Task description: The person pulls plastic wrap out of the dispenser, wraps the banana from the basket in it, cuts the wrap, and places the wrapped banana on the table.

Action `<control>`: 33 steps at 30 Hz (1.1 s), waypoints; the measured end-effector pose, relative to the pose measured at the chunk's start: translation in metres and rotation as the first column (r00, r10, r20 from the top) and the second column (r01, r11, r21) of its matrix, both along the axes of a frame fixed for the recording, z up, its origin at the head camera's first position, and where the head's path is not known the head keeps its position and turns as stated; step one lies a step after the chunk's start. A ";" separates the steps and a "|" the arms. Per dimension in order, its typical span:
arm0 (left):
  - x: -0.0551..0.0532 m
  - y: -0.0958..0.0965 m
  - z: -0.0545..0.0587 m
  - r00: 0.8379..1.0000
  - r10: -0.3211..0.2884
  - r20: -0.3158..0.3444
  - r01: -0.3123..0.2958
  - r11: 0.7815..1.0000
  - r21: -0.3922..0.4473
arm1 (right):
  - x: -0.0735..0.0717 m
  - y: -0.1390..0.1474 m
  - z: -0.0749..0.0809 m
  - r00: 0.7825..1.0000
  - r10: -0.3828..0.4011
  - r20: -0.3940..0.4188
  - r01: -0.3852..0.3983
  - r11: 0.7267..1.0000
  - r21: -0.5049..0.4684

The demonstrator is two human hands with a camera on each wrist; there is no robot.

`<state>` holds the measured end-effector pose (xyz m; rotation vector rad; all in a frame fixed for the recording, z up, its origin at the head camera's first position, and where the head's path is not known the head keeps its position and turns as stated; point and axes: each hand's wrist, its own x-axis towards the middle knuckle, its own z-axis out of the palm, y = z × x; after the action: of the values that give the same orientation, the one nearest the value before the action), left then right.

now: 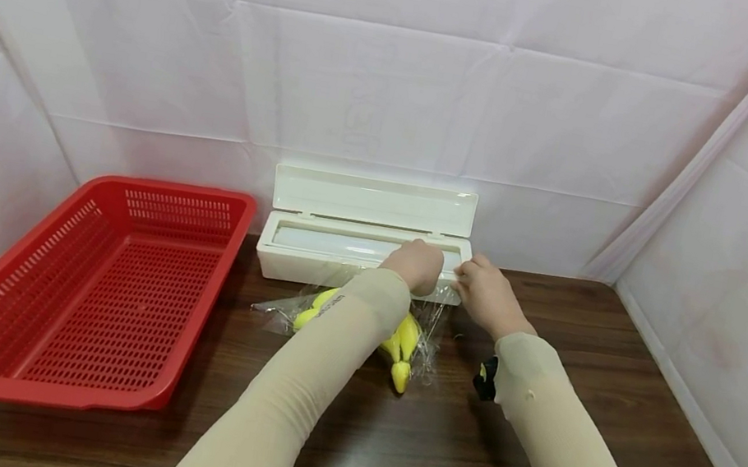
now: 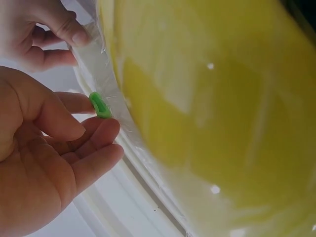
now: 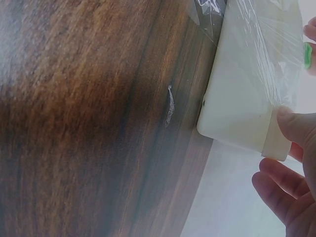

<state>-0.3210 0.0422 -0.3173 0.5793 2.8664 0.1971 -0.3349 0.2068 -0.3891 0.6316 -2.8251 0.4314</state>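
A white cling film dispenser (image 1: 289, 267) stands at the back of the table, its lid (image 1: 374, 202) raised and a roll (image 1: 334, 244) inside. At its front edge, the curled fingers of my left hand (image 1: 414, 264) hold a small green slide cutter (image 2: 100, 105). My right hand (image 1: 489, 294) pinches the box's right front corner, the thumb lying on the edge strip (image 3: 274, 140). Clear cling film (image 3: 261, 49) runs from that edge down the front. Yellow bananas (image 1: 409, 336) lie under the film before the box, partly hidden by my left sleeve.
A red plastic basket (image 1: 233, 242) sits at the left of the dark wooden table (image 1: 408, 465). White cloth walls (image 1: 398, 96) enclose the back and sides. A thin clear scrap (image 3: 170, 106) lies near the dispenser.
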 end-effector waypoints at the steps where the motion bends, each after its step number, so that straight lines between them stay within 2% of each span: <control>1: 0.000 0.000 0.000 1.000 0.001 0.005 -0.001 1.000 0.000 | 0.000 0.000 0.000 1.000 0.000 0.003 0.000 1.000 -0.002; 11: 0.000 0.001 -0.001 1.000 0.011 0.020 -0.011 1.000 -0.011 | 0.002 -0.001 0.000 1.000 -0.007 0.001 0.007 1.000 0.006; 19: -0.002 0.004 -0.002 0.999 0.019 0.040 -0.018 1.000 -0.022 | 0.001 0.000 0.002 0.999 0.022 -0.046 -0.021 0.999 0.024; 33: -0.002 0.005 -0.004 0.998 0.023 0.056 -0.021 0.999 -0.028 | 0.001 -0.001 0.001 0.999 0.020 -0.051 -0.020 1.000 0.015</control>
<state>-0.3228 0.0475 -0.3210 0.5292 2.8179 0.1750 -0.3339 0.2063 -0.3877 0.6648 -2.7786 0.3928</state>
